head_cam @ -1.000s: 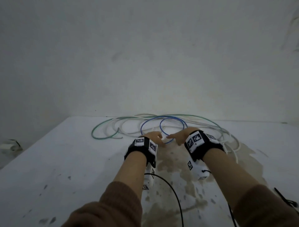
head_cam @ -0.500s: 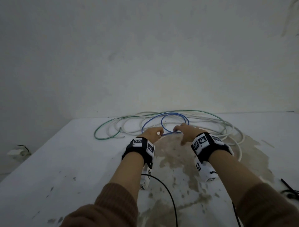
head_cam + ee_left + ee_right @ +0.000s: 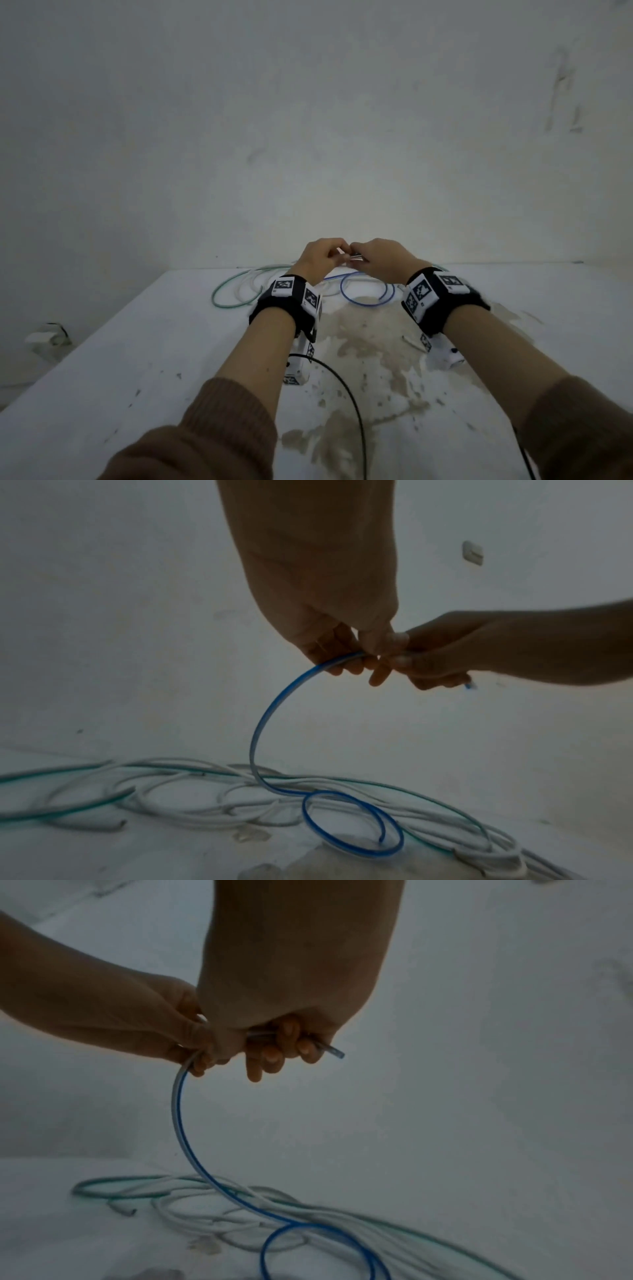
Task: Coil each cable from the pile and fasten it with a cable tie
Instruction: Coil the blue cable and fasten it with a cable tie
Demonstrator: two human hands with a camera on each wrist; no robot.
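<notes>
**Above the counter: blue cable end could slip or drag the pile**

Above the counter (image 3: 144, 349), the blue cable (image 3: 274, 710) is lifted at one end, its tail looped on the pile (image 3: 192, 799). Left hand (image 3: 317, 257) and right hand (image 3: 378, 258) both pinch it, touching. Pulling now may snag white and green cables; a loose pinch could drop the end.
</notes>
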